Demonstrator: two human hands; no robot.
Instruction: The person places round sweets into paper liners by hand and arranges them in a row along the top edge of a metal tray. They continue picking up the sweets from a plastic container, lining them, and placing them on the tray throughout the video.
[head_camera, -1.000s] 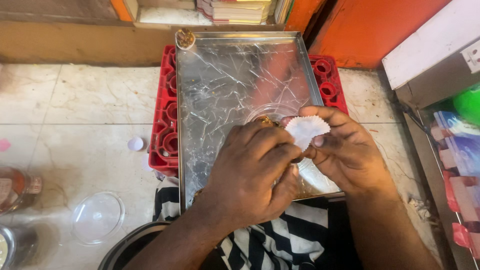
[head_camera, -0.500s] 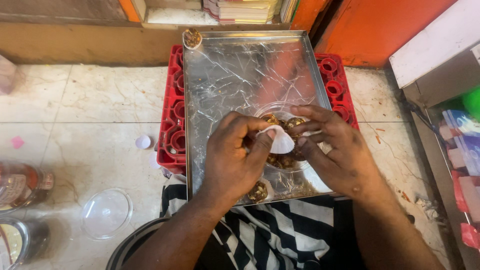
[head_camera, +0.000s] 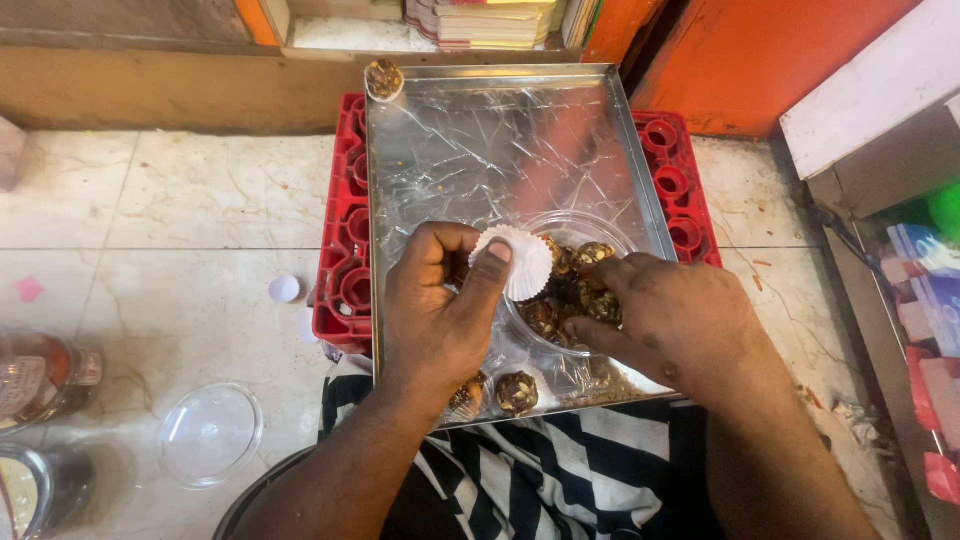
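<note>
The left hand (head_camera: 435, 320) pinches a white paper cup (head_camera: 515, 262) while the right hand's (head_camera: 672, 325) fingertips close on a brown sweet ball (head_camera: 600, 305) in the clear bowl (head_camera: 580, 228).

Even, soft daylight; glare streaks the foil-lined tray (head_camera: 470, 150) (edges slightly warped, perhaps lens distortion), focus mostly sharp.

packets (head_camera: 925, 290): right of the hands, at the picture's right edge, flat plastic, blue, white and pink | box (head_camera: 880, 95): far right above the hands, white top, brown side | bottle label (head_camera: 30, 380): far left of the hands, pale band on a clear bottle | screens, signs: none
</note>
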